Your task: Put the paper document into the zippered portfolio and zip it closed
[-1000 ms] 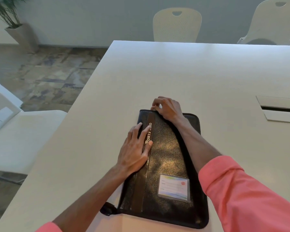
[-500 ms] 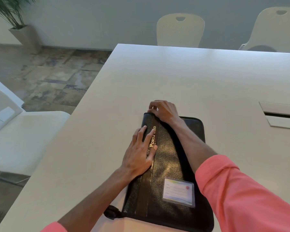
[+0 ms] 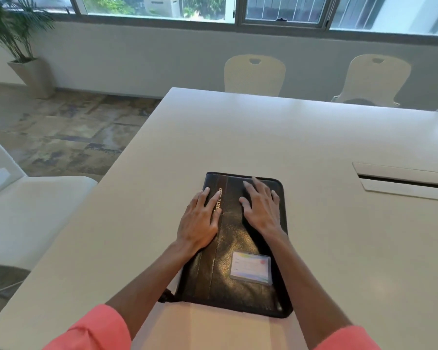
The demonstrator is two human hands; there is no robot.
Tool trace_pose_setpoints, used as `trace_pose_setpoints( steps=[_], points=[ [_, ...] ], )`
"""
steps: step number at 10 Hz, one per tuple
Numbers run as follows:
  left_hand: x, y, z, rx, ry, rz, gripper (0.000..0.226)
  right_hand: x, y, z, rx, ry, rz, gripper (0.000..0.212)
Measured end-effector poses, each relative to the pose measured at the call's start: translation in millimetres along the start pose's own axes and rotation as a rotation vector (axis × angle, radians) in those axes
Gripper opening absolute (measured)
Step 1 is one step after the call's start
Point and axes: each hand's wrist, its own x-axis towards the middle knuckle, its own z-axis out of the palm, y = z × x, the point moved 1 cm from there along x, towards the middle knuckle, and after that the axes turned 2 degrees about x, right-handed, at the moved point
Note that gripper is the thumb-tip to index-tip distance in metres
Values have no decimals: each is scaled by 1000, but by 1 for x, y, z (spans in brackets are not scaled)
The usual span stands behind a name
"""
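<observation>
Both hands flat now, palms down on the cover, fingers spread and gripping nothing: left hand (image 3: 200,221) on the spine side over the gold lettering, right hand (image 3: 262,208) on the far right part of the cover. They're pressing the black zippered portfolio (image 3: 234,251) against the white worktop (image 3: 314,152).

It lies close to the worktop's near edge, not far from the left edge, with its long axis running from the near edge toward the far one and leaning slightly left at the top. Lettering runs up along the spine side; the clear card pocket (image 3: 250,271) sits at the near right of the cover, and a small dark tab (image 3: 165,296) pokes out at the near left corner.

No paper document showing anywhere, so it looks to be inside already, and the case seems closed all round, though the zip teeth are too fine to confirm. My read: we're at the finish. Next calls for little more than lifting both hands clear, perhaps after checking the puller is fully home.
</observation>
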Motion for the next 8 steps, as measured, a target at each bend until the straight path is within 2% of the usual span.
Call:
trace_pose_setpoints(
  steps=[2, 6, 8],
  points=[
    [-12, 18, -10, 137, 75, -47, 51, -68, 13, 7, -61, -27, 115, 66],
    [-30, 33, -28, 101, -132, -66, 63, -95, -9, -11, -89, -91, 160, 65],
    [-22, 39, -50, 139, -118, 27, 67, -91, -27, -23, -46, -65, 210, 67]
  ],
)
